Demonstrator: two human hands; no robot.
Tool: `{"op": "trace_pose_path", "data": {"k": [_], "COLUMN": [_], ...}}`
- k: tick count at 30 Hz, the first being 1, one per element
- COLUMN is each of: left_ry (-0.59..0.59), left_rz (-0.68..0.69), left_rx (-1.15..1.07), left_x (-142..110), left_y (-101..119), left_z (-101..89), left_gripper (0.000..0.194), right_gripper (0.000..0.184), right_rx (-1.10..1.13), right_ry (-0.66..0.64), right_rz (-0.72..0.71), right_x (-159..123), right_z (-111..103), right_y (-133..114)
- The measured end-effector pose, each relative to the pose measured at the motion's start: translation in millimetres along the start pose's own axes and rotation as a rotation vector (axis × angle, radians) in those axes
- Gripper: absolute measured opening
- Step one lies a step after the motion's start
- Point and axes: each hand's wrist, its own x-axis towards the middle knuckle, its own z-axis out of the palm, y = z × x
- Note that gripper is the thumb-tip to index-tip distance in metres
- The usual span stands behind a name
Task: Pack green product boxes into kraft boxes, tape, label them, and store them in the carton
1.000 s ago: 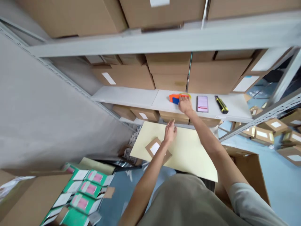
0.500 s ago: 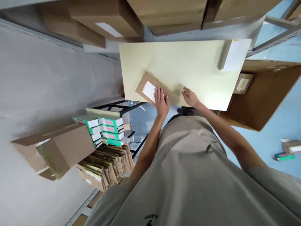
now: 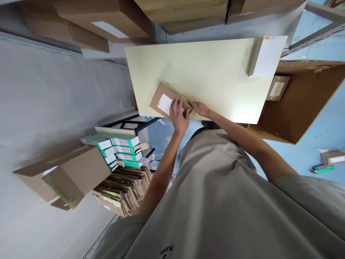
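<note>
A small brown cardboard box with a white label lies at a slant on the pale table. Yellowish tape runs along its far long edge. My left hand rests on top of the box, fingers spread over the label and thumb apart by the near right end. At the box's right end, my right hand has its fingers pinched together against the corner where the tape edge ends. Whatever sits between those fingertips is too small to make out.
A white box stands at the table's far right corner. Right of the table is a large open carton with a small parcel inside. Green-and-white boxes and flattened cardboard are stacked at left. Large cartons line the back shelf.
My right hand has moved left across the table to the box's right corner. The left hand stays on the box, its fingers now more bent. The whole view has shifted slightly.
</note>
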Motion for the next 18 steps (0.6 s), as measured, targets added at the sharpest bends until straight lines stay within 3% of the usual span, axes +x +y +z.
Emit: {"op": "trace_pose_path", "data": {"k": [4,7,10,14,18], "left_ry": [0.066,0.056,-0.098,-0.109,-0.054], "left_rz": [-0.085,-0.237,-0.358,-0.294,-0.137], "left_rx": [0.089,0.107,0.031,0.06,0.066], "left_x": [70.4,129.4,158.8,143.6,95.3], "left_y": [-21.3,-38.0,-36.8,-8.9,20.1], "left_z": [-39.7,-62.1,-75.8,-91.7,-98.9], "left_gripper": [0.077,0.082,0.077,0.069,0.056], "right_gripper": [0.078,0.089,0.092,0.085,0.075], "right_rx": [0.115,0.366,0.453,0.598,0.522], "right_ry": [0.076,-0.091,-0.223,-0.193,0.074], "right_rz": [0.177,0.349,0.306,0.174,0.03], "right_x": [-11.2,-24.5,-36.9,-68.1,-117.1], "right_z": [-10.2,-8.9,-4.2,-6.7,-25.6], "right_y": [3.4,-1.6,-14.4,-27.6,-23.8]}}
